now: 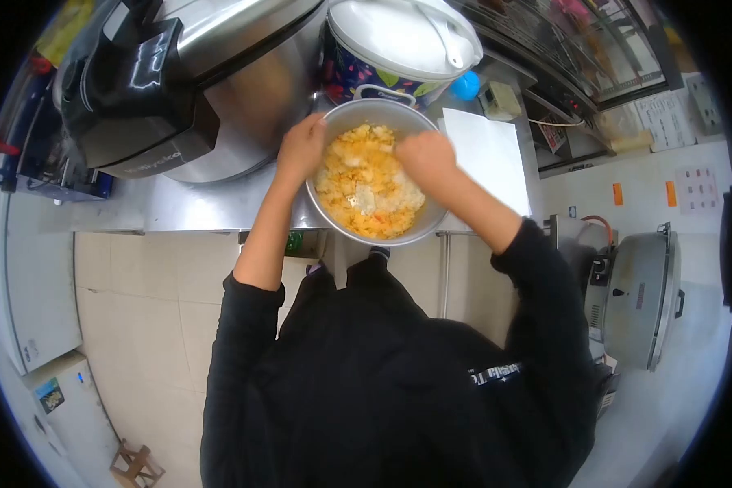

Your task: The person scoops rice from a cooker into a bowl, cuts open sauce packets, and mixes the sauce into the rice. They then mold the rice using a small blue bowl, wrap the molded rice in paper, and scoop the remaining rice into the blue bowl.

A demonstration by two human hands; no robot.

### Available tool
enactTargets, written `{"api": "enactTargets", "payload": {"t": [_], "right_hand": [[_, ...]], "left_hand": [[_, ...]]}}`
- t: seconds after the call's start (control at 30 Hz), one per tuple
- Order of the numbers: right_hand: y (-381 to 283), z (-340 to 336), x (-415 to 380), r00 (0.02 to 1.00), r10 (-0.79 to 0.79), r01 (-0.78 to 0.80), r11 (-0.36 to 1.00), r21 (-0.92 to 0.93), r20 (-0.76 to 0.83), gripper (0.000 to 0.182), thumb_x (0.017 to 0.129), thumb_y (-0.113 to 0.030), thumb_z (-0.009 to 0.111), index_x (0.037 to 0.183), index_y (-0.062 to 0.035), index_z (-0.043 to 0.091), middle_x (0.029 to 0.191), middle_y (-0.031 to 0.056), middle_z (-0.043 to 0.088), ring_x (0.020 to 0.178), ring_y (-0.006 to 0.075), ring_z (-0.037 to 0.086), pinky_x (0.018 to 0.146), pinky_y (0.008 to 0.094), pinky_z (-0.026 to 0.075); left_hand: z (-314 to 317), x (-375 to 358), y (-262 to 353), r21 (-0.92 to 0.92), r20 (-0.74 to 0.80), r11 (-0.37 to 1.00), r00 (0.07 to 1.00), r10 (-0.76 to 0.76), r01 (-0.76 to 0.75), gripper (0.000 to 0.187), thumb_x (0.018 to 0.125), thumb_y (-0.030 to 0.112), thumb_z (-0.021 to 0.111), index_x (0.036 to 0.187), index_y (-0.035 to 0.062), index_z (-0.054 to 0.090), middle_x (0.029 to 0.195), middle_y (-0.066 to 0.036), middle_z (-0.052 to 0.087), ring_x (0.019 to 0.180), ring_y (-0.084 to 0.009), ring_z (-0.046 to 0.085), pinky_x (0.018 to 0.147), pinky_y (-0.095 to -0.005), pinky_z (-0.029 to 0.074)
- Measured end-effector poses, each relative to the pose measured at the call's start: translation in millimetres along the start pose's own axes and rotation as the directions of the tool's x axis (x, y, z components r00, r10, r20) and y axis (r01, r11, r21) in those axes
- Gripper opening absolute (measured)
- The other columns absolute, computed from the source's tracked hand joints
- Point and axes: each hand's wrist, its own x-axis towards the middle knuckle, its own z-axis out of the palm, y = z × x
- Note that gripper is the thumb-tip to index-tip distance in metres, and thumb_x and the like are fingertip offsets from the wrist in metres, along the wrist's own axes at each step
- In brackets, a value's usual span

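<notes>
A round metal pot (439, 215) holds yellow and white rice (370, 183) and reaches over the front edge of the steel counter. My left hand (304, 146) grips the pot's left rim with its fingers wrapped on it. Over the right side of the pot is my right hand (428, 160), closed in a fist above the rice. A pale, shiny utensil head (364, 199) seems to lie in the rice; its link to my right hand is not clear.
A large rice cooker (260, 98) stands at the left on the counter (211, 207). Behind the pot is a patterned container with a white lid (398, 41). White paper (488, 163), a blue cap (465, 85) and a glass cabinet (602, 49) are at the right.
</notes>
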Motion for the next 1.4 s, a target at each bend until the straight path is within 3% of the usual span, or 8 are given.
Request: {"api": "enactTargets", "payload": {"t": [0.07,0.23,0.33,0.53,0.73,0.93,1.03,1.4], "right_hand": [[-12.4,17.4,-9.4,0.995,-0.099,0.098,0.995,0.017,0.016,0.011,0.068,-0.011,0.056,0.064,-0.0088,0.066,0.066,0.0103,0.064,0.061,0.0235,0.065,0.053,0.0363,0.05],[23.7,-7.3,-15.9,0.984,0.152,-0.153,0.988,-0.002,0.092,0.022,0.077,-0.03,0.062,0.085,-0.0094,0.063,0.064,0.0101,0.062,0.062,0.0279,0.063,0.053,0.0382,0.049],[14.7,-15.3,-29.3,0.996,0.039,-0.038,0.999,0.013,-0.082,0.011,0.074,-0.014,0.058,0.083,-0.0108,0.063,0.062,0.0075,0.062,0.056,0.025,0.063,0.046,0.0372,0.047],[-0.2,-26.8,-27.9,0.996,0.076,-0.076,0.997,0.004,0.047,0.014,0.078,-0.01,0.051,0.09,-0.0126,0.06,0.064,0.0062,0.06,0.061,0.022,0.063,0.048,0.0345,0.047],[-13.3,30.2,-16.3,0.993,0.121,-0.121,0.992,-0.024,-0.001,0.019,0.079,-0.01,0.05,0.093,-0.013,0.062,0.068,0.0078,0.06,0.064,0.0226,0.063,0.05,0.0348,0.048],[-25.0,23.6,-28.0,0.988,0.137,-0.148,0.97,0.195,0.066,0.015,0.076,-0.01,0.052,0.085,-0.0088,0.065,0.072,0.0125,0.063,0.068,0.0272,0.064,0.054,0.0378,0.05],[-31.1,58.5,-27.1,0.98,0.192,-0.2,0.958,0.204,0.059,0.014,0.075,-0.009,0.052,0.077,-0.0056,0.066,0.071,0.0148,0.064,0.067,0.0293,0.065,0.056,0.0395,0.051],[-21.4,-0.5,-39.2,0.977,0.175,-0.198,0.957,0.212,0.123,0.014,0.071,-0.007,0.052,0.067,-0.0017,0.064,0.068,0.0171,0.063,0.065,0.0314,0.064,0.057,0.0401,0.051]], "left_hand": [[-1.7,4.9,0.5,-0.027,-0.014,1.0,1.0,0.005,-0.005,0.033,0.089,0.028,0.042,0.108,0.0086,0.06,0.1,-0.018,0.062,0.097,-0.0334,0.058,0.084,-0.0379,0.043],[-0.5,3.7,-3.3,-0.023,-0.01,1.0,1.0,0.011,-0.011,0.033,0.089,0.029,0.042,0.109,0.0089,0.06,0.1,-0.018,0.062,0.097,-0.0328,0.058,0.084,-0.0374,0.043],[-1.9,2.0,2.6,-0.012,-0.037,1.0,0.999,-0.01,0.009,0.033,0.089,0.029,0.043,0.109,0.0094,0.06,0.1,-0.017,0.062,0.098,-0.0322,0.058,0.084,-0.0372,0.043],[1.3,5.1,-7.4,-0.026,-0.03,0.999,0.999,-0.037,0.036,0.033,0.089,0.03,0.043,0.109,0.0096,0.06,0.101,-0.017,0.063,0.098,-0.0314,0.059,0.084,-0.0368,0.044],[-0.5,4.2,-1.0,-0.028,-0.006,0.999,0.999,-0.042,0.042,0.033,0.089,0.03,0.043,0.109,0.0092,0.06,0.1,-0.017,0.063,0.097,-0.0313,0.059,0.084,-0.0369,0.044],[3.0,5.6,-6.9,0.006,-0.04,1.0,0.999,-0.015,0.015,0.033,0.089,0.03,0.043,0.109,0.0087,0.06,0.099,-0.018,0.063,0.096,-0.0323,0.059,0.083,-0.0372,0.044],[1.4,4.3,-2.3,-0.043,-0.018,0.999,0.999,-0.032,0.032,0.034,0.089,0.03,0.043,0.109,0.0087,0.06,0.099,-0.018,0.063,0.095,-0.0327,0.059,0.083,-0.0379,0.044],[0.6,5.9,-5.0,-0.035,-0.031,0.999,1.0,0.005,-0.006,0.034,0.089,0.029,0.044,0.109,0.0077,0.06,0.101,-0.017,0.062,0.097,-0.0322,0.058,0.084,-0.0376,0.044]]}}
